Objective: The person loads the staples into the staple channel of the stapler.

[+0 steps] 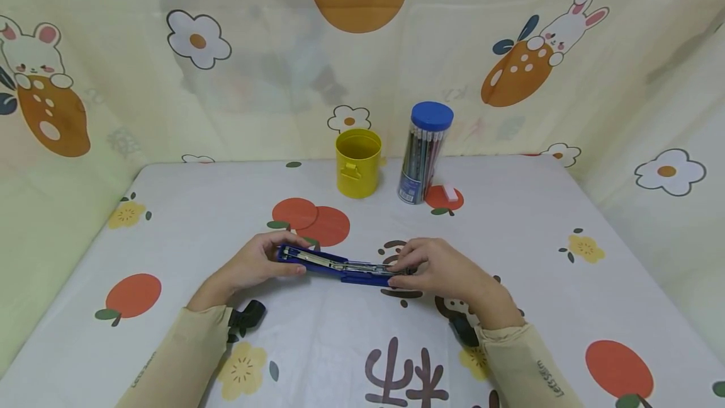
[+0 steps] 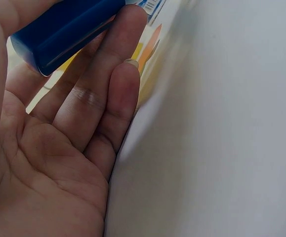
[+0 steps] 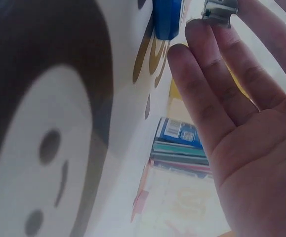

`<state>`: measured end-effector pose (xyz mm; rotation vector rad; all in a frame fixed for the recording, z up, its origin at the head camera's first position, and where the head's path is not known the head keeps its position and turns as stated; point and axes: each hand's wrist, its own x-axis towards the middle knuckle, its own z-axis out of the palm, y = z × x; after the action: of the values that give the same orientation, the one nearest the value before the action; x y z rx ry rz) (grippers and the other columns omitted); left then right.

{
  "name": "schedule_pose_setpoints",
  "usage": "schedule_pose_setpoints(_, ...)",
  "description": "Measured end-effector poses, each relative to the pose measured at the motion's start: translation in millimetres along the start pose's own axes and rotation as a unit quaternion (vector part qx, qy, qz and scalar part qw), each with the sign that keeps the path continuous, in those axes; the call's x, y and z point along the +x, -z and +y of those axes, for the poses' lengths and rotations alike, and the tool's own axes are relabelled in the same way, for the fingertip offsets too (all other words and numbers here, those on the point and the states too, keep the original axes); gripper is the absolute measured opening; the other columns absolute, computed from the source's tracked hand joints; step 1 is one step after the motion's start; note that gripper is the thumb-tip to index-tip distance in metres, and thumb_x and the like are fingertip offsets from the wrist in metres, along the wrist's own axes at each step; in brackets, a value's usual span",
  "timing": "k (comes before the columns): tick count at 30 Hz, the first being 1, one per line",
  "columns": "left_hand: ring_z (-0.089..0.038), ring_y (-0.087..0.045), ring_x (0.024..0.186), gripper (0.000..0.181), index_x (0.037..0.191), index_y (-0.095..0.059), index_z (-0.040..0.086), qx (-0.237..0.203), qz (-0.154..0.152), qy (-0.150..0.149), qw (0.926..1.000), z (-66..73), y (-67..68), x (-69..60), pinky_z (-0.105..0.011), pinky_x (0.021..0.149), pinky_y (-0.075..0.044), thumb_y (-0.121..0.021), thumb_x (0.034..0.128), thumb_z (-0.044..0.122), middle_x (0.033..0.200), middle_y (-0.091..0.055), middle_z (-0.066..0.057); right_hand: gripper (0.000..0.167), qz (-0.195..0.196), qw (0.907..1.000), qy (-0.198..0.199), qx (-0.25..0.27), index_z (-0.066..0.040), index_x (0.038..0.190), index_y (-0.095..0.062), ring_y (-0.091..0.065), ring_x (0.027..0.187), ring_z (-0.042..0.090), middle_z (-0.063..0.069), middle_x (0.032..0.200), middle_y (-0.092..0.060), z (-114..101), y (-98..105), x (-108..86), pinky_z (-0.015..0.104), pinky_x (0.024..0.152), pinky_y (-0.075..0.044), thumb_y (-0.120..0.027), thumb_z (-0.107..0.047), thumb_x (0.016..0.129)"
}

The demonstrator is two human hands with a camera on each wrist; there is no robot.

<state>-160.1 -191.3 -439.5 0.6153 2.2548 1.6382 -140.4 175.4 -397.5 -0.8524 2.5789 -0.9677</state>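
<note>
A blue stapler (image 1: 340, 267) lies spread wide across the middle of the table, its metal insides facing up. Its left end, the blue cover (image 2: 68, 32) in the left wrist view, is gripped between the thumb and fingers of my left hand (image 1: 257, 261). At the other end, my right hand (image 1: 438, 272) pinches the metal part (image 3: 221, 11) of the stapler. The blue base (image 3: 167, 19) shows just beyond those fingertips in the right wrist view. Whether staples lie in the channel is too small to tell.
Toward the back stand a yellow cup (image 1: 359, 172) with a clasp and a clear tube of pencils (image 1: 421, 156) with a blue lid. A small white and pink eraser (image 1: 450, 193) lies right of the tube. A printed cloth (image 1: 255, 93) hangs behind the table.
</note>
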Motion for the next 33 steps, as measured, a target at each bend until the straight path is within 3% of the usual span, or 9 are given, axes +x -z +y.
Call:
schedule_pose_setpoints(5, -0.028, -0.06, 0.1, 0.043, 0.122, -0.068, 0.004, 0.011, 0.004, 0.008, 0.9999, 0.9, -0.7, 1.5, -0.027, 0.077, -0.051, -0.085, 0.0827, 0.012, 0.116, -0.067, -0.009, 0.027, 0.001, 0.9991, -0.014, 0.041, -0.021, 0.109, -0.08, -0.062, 0.097, 0.015, -0.01, 0.102, -0.067, 3.3, 3.7, -2.2, 0.034, 0.082, -0.056, -0.084, -0.03, 0.084)
schedule_pose_setpoints(16, -0.028, -0.059, 0.095, 0.045, 0.12, -0.069, 0.008, 0.023, 0.019, 0.009, 0.9995, -0.4, -0.1, 0.4, -0.027, 0.074, -0.05, -0.087, 0.0795, 0.013, 0.116, -0.067, -0.007, 0.064, 0.001, 0.9904, -0.039, 0.132, -0.011, 0.136, -0.063, -0.065, 0.105, 0.023, 0.006, 0.116, -0.067, 14.1, 4.1, -2.6, 0.038, 0.088, -0.054, -0.087, -0.031, 0.081)
schedule_pose_setpoints(20, -0.028, -0.061, 0.093, 0.046, 0.12, -0.069, 0.008, 0.011, 0.028, -0.009, 0.9995, 3.0, -0.3, -0.4, -0.026, 0.072, -0.05, -0.088, 0.0778, 0.011, 0.116, -0.068, -0.006, 0.068, 0.001, 0.9872, -0.041, 0.154, -0.012, 0.139, -0.059, -0.063, 0.108, 0.025, 0.008, 0.12, -0.065, 16.1, 2.0, -2.2, 0.039, 0.09, -0.054, -0.088, -0.029, 0.08)
schedule_pose_setpoints(24, -0.027, -0.063, 0.105, 0.051, 0.122, -0.067, 0.003, 0.006, 0.034, -0.045, 0.9984, 16.4, -3.0, 0.4, -0.029, 0.088, -0.05, -0.089, 0.0773, 0.01, 0.12, -0.069, -0.008, 0.074, 0.005, 0.9843, -0.043, 0.171, -0.011, 0.142, -0.055, -0.062, 0.111, 0.026, 0.009, 0.124, -0.064, 17.4, 1.5, -2.4, 0.041, 0.091, -0.053, -0.089, -0.026, 0.079)
schedule_pose_setpoints(27, -0.024, -0.062, 0.114, 0.055, 0.125, -0.065, 0.003, 0.019, 0.045, -0.065, 0.9967, 31.8, -8.6, 2.2, -0.04, 0.102, -0.044, -0.089, 0.0767, 0.011, 0.122, -0.068, -0.012, 0.079, 0.012, 0.984, -0.042, 0.173, -0.01, 0.144, -0.053, -0.062, 0.113, 0.027, 0.01, 0.126, -0.063, 17.7, 2.9, -2.5, 0.041, 0.093, -0.052, -0.09, -0.026, 0.077)
schedule_pose_setpoints(30, -0.02, -0.063, 0.111, 0.057, 0.128, -0.066, 0.01, 0.047, 0.06, -0.064, 0.995, 45.9, -18.2, 6.6, -0.051, 0.103, -0.042, -0.09, 0.0766, 0.017, 0.118, -0.068, -0.008, 0.082, 0.022, 0.9847, -0.043, 0.167, -0.011, 0.146, -0.051, -0.062, 0.112, 0.027, 0.01, 0.126, -0.063, 17.6, 6.4, -3.7, 0.042, 0.094, -0.052, -0.091, -0.028, 0.076)
schedule_pose_setpoints(33, -0.018, -0.063, 0.104, 0.057, 0.129, -0.065, 0.018, 0.064, 0.064, -0.059, 0.9942, 56.8, -31.7, 14.9, -0.055, 0.098, -0.045, -0.09, 0.0778, 0.023, 0.11, -0.069, 0.001, 0.085, 0.033, 0.9846, -0.043, 0.166, -0.012, 0.148, -0.049, -0.062, 0.112, 0.028, 0.012, 0.128, -0.061, 19.0, 10.6, -6.4, 0.045, 0.095, -0.051, -0.091, -0.028, 0.076)
